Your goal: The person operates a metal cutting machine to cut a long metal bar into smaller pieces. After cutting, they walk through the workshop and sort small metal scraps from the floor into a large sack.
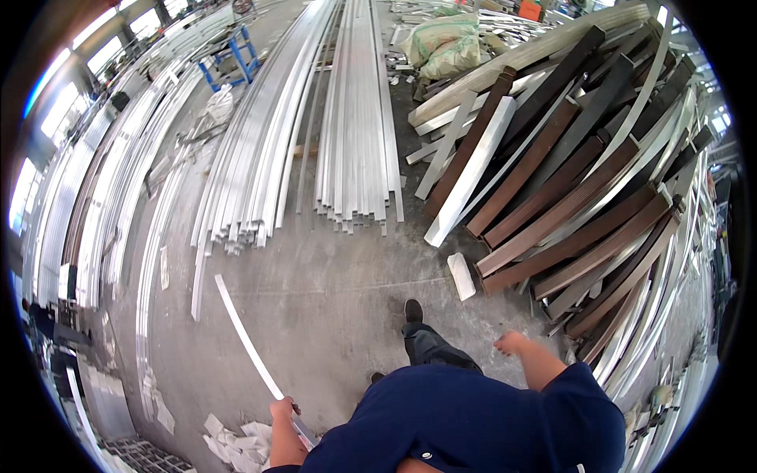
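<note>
My left hand (283, 407) is closed around a long, flat, silver-white metal strip (246, 337). The strip slants away toward the far left, and its lower end passes behind my hand beside my body. My right hand (511, 343) hangs away from my side with its fingers loosely curled in, and nothing shows in it. Nearest to that hand are a short white block (461, 277) on the floor and a heap of brown, dark and white metal profiles (568, 229).
Long silver profiles (260, 158) lie in bundles ahead, with another bundle (359, 142) beside them. Farther left are more lengths (98, 236) and a blue metal stand (230, 59). A greenish sack (443, 46) rests behind the heap. Crumpled white sheeting (236, 443) lies near my left arm.
</note>
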Motion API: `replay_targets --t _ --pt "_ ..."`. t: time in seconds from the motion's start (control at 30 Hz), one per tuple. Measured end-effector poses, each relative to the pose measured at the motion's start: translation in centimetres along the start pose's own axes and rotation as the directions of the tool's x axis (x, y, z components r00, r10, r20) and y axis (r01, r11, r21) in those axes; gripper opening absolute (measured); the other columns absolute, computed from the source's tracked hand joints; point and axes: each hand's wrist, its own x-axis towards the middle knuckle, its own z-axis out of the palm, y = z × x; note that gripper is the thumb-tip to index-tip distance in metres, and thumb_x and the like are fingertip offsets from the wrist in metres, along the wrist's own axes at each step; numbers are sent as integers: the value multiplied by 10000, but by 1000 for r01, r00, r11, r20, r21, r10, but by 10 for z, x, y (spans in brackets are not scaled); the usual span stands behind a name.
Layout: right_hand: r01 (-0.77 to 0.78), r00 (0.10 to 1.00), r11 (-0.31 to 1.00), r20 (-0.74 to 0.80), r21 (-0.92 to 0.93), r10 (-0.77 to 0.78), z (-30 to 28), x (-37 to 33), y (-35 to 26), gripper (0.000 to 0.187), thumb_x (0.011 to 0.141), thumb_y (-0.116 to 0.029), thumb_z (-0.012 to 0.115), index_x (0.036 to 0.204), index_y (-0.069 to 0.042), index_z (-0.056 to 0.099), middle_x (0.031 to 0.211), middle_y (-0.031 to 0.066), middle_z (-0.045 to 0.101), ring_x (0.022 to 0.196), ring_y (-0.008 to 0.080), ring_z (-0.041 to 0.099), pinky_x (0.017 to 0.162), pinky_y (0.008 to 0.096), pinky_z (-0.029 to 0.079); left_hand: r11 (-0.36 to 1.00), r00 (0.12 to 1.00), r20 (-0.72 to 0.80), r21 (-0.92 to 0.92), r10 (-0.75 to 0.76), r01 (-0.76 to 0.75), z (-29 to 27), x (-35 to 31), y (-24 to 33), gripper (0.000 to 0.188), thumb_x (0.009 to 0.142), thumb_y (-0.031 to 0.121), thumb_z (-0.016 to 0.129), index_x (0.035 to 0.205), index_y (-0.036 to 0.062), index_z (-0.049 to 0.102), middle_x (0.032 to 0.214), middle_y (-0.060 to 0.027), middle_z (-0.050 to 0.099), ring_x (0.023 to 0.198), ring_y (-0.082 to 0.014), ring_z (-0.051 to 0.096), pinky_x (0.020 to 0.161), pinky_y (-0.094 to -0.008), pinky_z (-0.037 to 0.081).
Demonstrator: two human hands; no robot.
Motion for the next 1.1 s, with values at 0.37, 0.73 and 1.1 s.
replay_targets --t 0.37,0.73,1.1 --pt "6 1000 979 -6 203 -5 -124 98 -89 319 843 -288 639 991 -9 678 825 72 677 689 193 655 639 341 559 983 989 148 184 -9 -19 179 -43 221 157 757 33 575 838 -100 559 629 -166 589 482 -280 592 465 -406 506" --pt "208 941 878 -332 431 -60 -307 130 -291 287 826 -266 659 905 9 683 751 84 670 649 167 632 618 325 513 784 932 340 542 124 -302 279 52 405 128 740 31 584 739 -95 605 613 -153 597 494 -256 601 444 -386 480" --pt "23 987 968 -158 249 17 -415 169 -363 335 826 -306 617 928 0 709 869 115 703 742 225 687 657 354 553 887 912 368 340 180 -312 450 78 642 104 712 28 606 740 -63 563 596 -121 581 483 -226 597 427 -355 475"
